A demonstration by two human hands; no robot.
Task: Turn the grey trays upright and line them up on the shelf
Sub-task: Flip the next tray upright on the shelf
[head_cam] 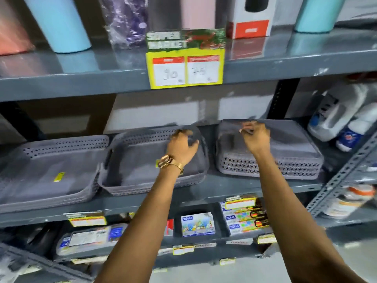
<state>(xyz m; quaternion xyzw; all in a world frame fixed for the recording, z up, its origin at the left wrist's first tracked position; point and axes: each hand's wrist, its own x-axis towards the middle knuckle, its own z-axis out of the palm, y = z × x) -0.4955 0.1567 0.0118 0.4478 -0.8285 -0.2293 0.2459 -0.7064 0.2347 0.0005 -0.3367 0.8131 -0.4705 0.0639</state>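
In the middle of the frame the three grey trays (142, 160) fill most of the shelf (234, 186). A narrow gap at centre right separates the middle tray from the overturned tray (285, 148). The upper shelf board (81, 82) limits room above them. White jugs (342, 117) close the right end.

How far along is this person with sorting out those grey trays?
About two thirds. The left tray stack and middle tray stack sit open side up on the shelf. The right tray stack is upside down; the right hand grips its far edge, the left hand rests on the middle stack's rim. Flipping it remains.
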